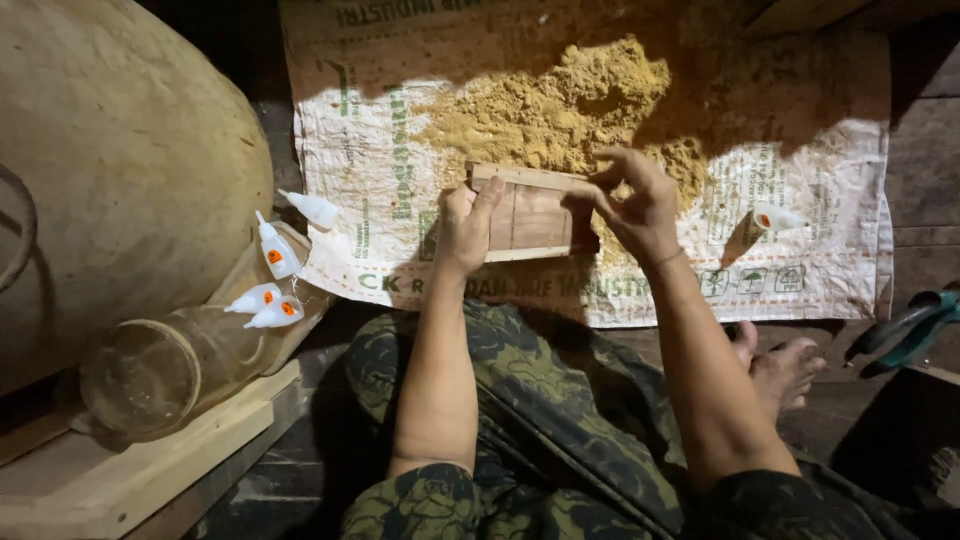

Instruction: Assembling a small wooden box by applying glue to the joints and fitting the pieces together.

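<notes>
Wooden slats joined into a small panel (530, 212) lie flat on a white woven sack (820, 270) spread over the plank floor. The left hand (466, 225) presses on the panel's left end, fingers together and thumb up along the edge. The right hand (630, 205) pinches the panel's upper right corner, its fingertips closed on the wood. Just behind the panel, a heap of yellow sawdust (560, 105) covers the sack's middle, half in shadow. A small white glue bottle (775, 218) with an orange mark lies on the sack to the right of the right hand. Four more such bottles (275, 270) lie in a loose cluster at the sack's left edge, resting on a clear jar (175, 365) tipped on its side. A big round tan vessel (120, 170) fills the left. Pliers (905, 330) with green handles lie at the far right, near a bare foot (785, 368). Camouflage trousers (560, 430) cover the knees below.
</notes>
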